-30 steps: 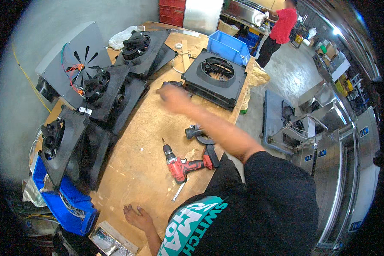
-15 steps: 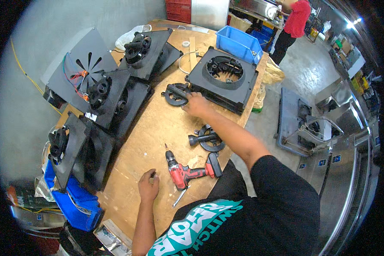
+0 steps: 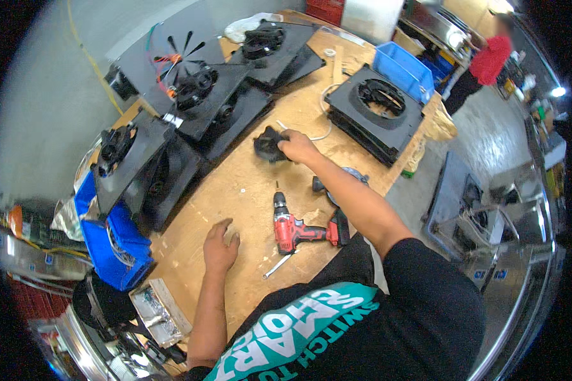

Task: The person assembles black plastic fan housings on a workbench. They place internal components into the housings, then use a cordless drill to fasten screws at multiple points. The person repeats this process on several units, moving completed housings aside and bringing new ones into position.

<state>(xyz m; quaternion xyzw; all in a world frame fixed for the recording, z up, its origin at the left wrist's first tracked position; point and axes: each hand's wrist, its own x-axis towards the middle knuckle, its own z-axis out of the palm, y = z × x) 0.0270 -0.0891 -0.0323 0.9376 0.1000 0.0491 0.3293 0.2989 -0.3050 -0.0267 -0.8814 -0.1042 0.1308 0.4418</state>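
Observation:
My right hand (image 3: 297,147) grips a round black plastic part (image 3: 268,146) by its edge, above the wooden table (image 3: 200,213). My left hand (image 3: 221,249) is empty, its fingers apart, low over the near left of the table. Between the hands and my body lies a red and black cordless drill (image 3: 290,232) with a bit in its chuck. A thin metal rod (image 3: 278,265) rests beside it. Partly hidden behind my right forearm is a second round black part (image 3: 348,178).
A black square panel with a round opening (image 3: 346,105) sits at the far right, before a blue bin (image 3: 397,66). Several black panels with round fittings (image 3: 216,105) crowd the left side. Blue bins (image 3: 117,244) stand at the near left. A person in red (image 3: 489,60) stands beyond.
My right hand has lifted the round black part off the table and tilted it. My left hand's fingers have spread a little. The whole view has shifted as my head turned.

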